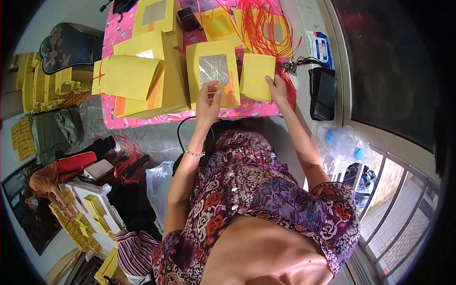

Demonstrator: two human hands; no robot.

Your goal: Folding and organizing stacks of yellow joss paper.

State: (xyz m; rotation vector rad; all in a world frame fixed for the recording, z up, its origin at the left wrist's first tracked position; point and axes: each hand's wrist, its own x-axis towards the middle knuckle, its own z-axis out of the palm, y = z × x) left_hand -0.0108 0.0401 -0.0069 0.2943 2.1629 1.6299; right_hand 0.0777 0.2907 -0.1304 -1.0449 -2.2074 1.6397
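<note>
My right hand [280, 91] pinches the right edge of a plain yellow paper piece [257, 76], thumb on top. Just left of it lies a yellow paper sheet [194, 59] with a shiny silver square and an orange stripe. Over the lower part of that sheet hovers or rests my left hand [208, 102], its fingers loosely bent and apart, with nothing seen in them; contact cannot be made out. Beside my left hand rises a thick stack of yellow paper [175, 90]. Across the stack's left part lies a folded yellow bundle [126, 78] bound with red string.
A pink patterned tablecloth [109, 114] covers the table. Long red strings [261, 28] sprawl at the back right, near a black box [188, 19]. A phone-like black object [325, 95] lies right. At lower left, other people work beside yellow bundles [78, 221].
</note>
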